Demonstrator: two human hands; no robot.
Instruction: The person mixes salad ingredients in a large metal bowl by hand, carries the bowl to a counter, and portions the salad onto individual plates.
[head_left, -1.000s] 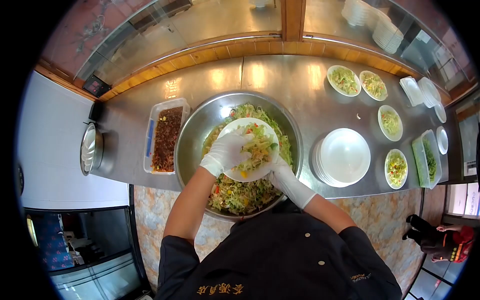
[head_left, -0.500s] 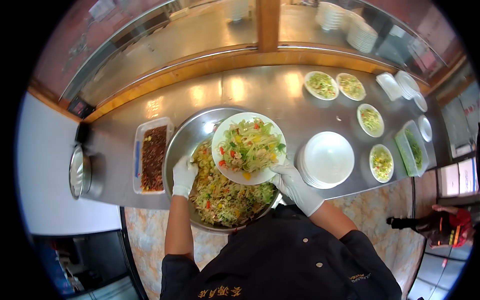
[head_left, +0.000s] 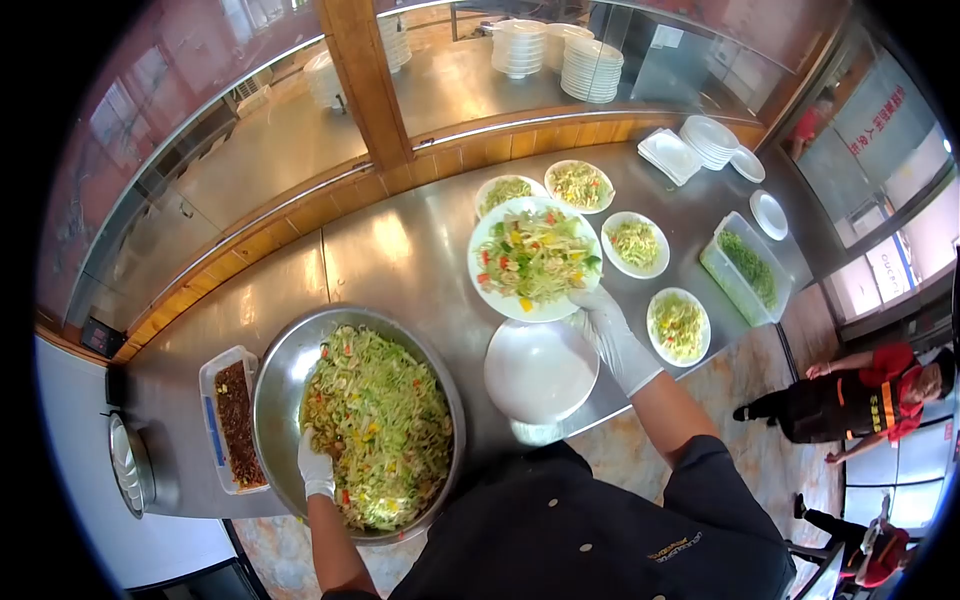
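My right hand (head_left: 608, 335), in a white glove, grips the near right rim of a white plate (head_left: 482, 290) heaped with shredded vegetable salad (head_left: 538, 255) with red and yellow bits. The plate is held above the counter, just beyond a stack of white plates (head_left: 541, 372). My left hand (head_left: 316, 468), also gloved, is inside the left edge of a large steel bowl (head_left: 440, 370) at the mixed shredded salad (head_left: 385, 420). Its fingers look loosely extended at the salad and partly hidden; I see nothing held in them.
Several filled plates, one a plate of salad (head_left: 678, 326), stand on the steel counter (head_left: 420, 220). A tub of chopped greens (head_left: 748, 270) is at right, a tub of dark red sauce (head_left: 238, 425) at left. White dishes (head_left: 710, 142) are stacked far right. Other people (head_left: 850, 400) stand beyond.
My right hand has carried the salad plate from over the steel bowl rightward, past the plate stack. My left hand stays in the bowl. The view has shifted right.
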